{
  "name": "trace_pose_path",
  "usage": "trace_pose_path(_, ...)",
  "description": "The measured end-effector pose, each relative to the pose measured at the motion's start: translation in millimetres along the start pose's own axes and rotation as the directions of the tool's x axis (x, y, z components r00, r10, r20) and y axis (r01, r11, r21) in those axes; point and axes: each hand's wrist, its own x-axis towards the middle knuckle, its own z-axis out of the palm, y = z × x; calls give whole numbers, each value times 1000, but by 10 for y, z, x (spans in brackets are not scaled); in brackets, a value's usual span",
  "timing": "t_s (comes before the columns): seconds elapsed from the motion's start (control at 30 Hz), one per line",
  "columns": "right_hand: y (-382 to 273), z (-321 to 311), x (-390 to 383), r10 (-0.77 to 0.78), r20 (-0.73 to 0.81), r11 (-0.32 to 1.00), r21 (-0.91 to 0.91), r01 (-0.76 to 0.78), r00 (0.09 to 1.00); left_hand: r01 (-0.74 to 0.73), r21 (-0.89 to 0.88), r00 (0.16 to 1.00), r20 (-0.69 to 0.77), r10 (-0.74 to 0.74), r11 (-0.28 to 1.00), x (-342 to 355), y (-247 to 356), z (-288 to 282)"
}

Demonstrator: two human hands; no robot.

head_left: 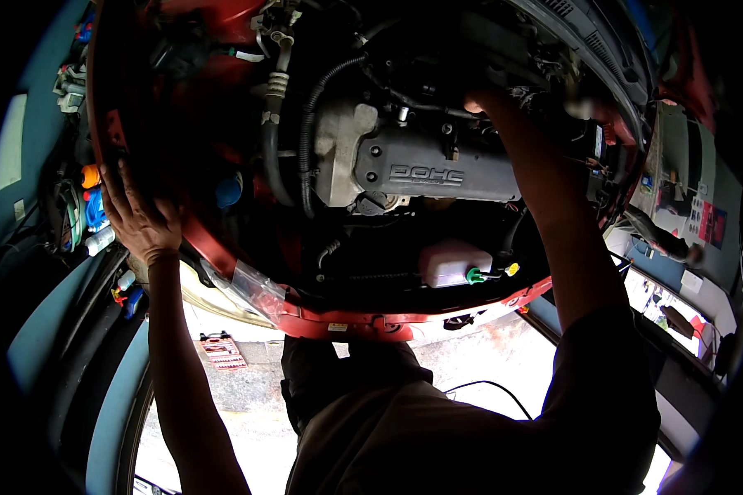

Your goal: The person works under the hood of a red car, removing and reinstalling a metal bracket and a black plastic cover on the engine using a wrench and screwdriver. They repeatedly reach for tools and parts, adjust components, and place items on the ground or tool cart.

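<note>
The engine (425, 165) sits in the front of the red car (347, 325). Over its far side the right hand (489, 101) reaches into shadow; its grip cannot be told. The left hand (144, 219) lies opened out on the car's edge. A white tank (446, 262) sits nearer the person; a red toolbox (223, 352) lies on the floor (260, 392).

Teal wall (45, 309), brightly lit floor (491, 355)

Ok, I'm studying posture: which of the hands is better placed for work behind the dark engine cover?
Likely the right hand: it reaches beyond the dark engine cover, partly in shadow, while the left hand rests at the red fender.
</note>
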Motion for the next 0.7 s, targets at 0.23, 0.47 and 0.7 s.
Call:
trace_pose_path(0.23, 207, -69, -172, 13, 116, 975, 219, -38, 993, 10, 4, 1000, -5, -10, 1000, -22, -15, 1)
trace_pose_path(0.47, 331, -186, -436, 55, 32, 927, 370, -63, 998, -6, -7, 1000, -11, 6, 1000, -15, 12, 12)
trace_pose_path(0.7, 450, -211, -830, -59, -210, 783, 597, 176, 976, -4, 2, 1000, 5, 4, 1000, -41, -51, 31)
